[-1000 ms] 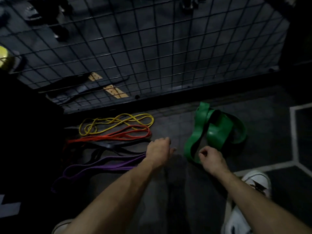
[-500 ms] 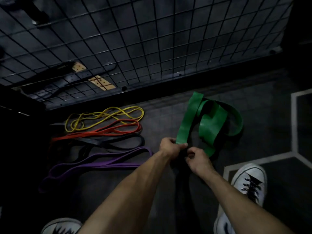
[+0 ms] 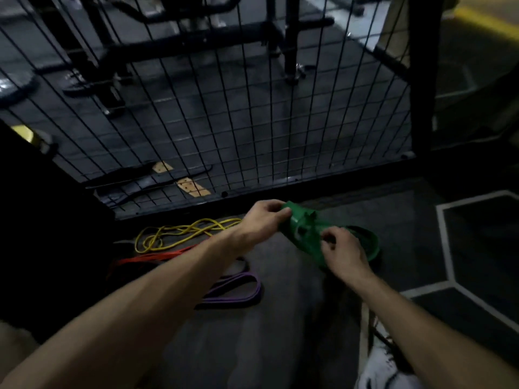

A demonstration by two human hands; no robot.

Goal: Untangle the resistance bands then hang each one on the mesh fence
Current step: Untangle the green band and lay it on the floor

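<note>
Fingers (image 3: 276, 213) of the left hand (image 3: 264, 220) were seen curled around the upper end of the green resistance band (image 3: 304, 234), thumb side pinching the fold nearest the fence. Fingers of the right hand (image 3: 341, 252) were curled onto the lower part of the same band, pinching a layer of it. Both hands were closed on the band; none of it was loose between them.

Head view only: the green band was held off the floor between the two hands, bunched and folded over itself, its long axis running from upper left down to lower right. A dark-edged loop (image 3: 365, 240) of it trailed out just past the right hand, toward the floor. The mesh fence (image 3: 252, 122) stood directly ahead and above the hands, its bottom rail near the left hand; the left hand was the nearer one to the mesh.

Left on the floor, well apart from the green band: the yellow band (image 3: 179, 233) in loose coils, the red band (image 3: 157, 255) beside it, the purple band (image 3: 238, 290) partly hidden under the left forearm. A white shoe (image 3: 384, 369) was visible at the bottom edge.

Judgement: untangling was not finished, folds were still stacked. Pulling apart along the band's axis was probably needed before lifting toward the wires. Nothing was hung on the fence yet.
</note>
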